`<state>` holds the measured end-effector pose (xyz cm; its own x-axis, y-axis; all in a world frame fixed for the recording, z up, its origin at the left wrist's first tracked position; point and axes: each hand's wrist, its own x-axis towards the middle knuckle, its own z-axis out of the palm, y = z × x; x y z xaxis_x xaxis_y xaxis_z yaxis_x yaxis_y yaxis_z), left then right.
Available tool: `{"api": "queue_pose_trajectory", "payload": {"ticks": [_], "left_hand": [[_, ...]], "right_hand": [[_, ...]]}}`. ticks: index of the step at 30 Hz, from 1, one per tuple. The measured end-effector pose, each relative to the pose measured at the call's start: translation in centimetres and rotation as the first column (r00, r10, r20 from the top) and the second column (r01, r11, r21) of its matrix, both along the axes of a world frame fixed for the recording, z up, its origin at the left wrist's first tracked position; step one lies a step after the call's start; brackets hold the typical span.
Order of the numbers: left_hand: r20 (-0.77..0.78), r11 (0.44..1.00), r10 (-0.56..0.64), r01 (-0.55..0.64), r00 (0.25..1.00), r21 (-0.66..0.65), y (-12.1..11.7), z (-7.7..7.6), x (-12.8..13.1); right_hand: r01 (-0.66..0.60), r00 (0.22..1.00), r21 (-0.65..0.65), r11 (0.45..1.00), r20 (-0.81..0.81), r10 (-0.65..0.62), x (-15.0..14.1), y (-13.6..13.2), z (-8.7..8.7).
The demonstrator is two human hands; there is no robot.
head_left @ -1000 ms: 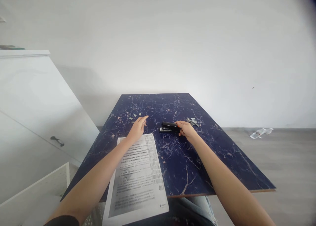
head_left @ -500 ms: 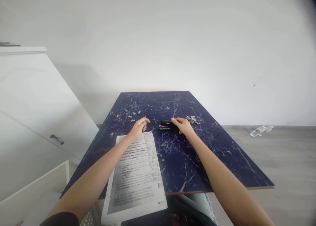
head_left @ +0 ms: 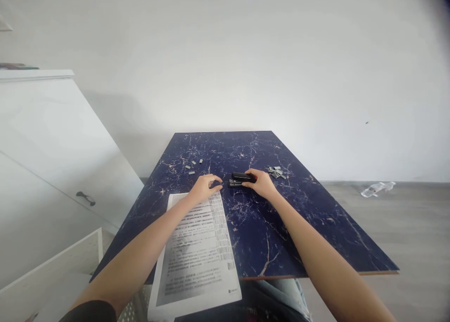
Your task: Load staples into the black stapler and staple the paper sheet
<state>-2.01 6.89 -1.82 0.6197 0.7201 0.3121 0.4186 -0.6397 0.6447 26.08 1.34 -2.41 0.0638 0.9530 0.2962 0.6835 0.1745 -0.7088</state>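
A black stapler [head_left: 240,176] lies on the dark blue marbled table. My right hand [head_left: 260,183] is closed round its rear end, thumb on the near side and fingers on the far side. The stapler's front end points left, with a gap between its top arm and base. Just left of it, my left hand [head_left: 206,187] hovers over the top of a printed paper [head_left: 200,251], its thumb and forefinger curved and apart with nothing visible between them. Rows of short dark marks run down the paper's right side. The paper's lower end hangs past the table's near edge.
Several small staple strips [head_left: 191,172] lie at the left of the table [head_left: 225,146]; a pile of more strips [head_left: 277,172] is right of my right hand. A white cabinet [head_left: 45,139] stands at left. Clear crumpled plastic [head_left: 378,189] rests on the floor at right.
My left hand has moved right, toward the stapler's front, and its thumb and forefinger have spread. My right hand's thumb has shifted from the stapler's top to its near side.
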Motion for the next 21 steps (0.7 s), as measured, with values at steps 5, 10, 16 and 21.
{"api": "queue_pose_trajectory", "payload": {"ticks": [5, 10, 16, 21], "left_hand": [[0.001, 1.0, 0.013, -0.013, 1.0, 0.022, -0.2, 0.0, 0.2], [-0.009, 0.995, 0.0, 0.001, 1.0, 0.1, -0.2, 0.1, 0.4], [-0.03, 0.991, 0.012, -0.008, 0.999, 0.131, -0.1, 0.2, 0.2], [-0.065, 0.994, 0.032, -0.025, 0.997, 0.107, 0.7, 0.1, -0.5]], "right_hand": [[-0.075, 0.99, 0.044, 0.996, -0.114, 0.08, -1.7, -0.8, 0.9], [-0.066, 0.995, 0.057, 0.996, -0.066, 0.07, -3.7, -1.6, 1.6], [-0.056, 0.995, 0.041, 0.998, -0.079, 0.059, -3.1, -1.2, 1.1], [-0.021, 0.998, -0.003, 1.0, -0.064, 0.021, -1.3, -0.6, 0.6]]}}
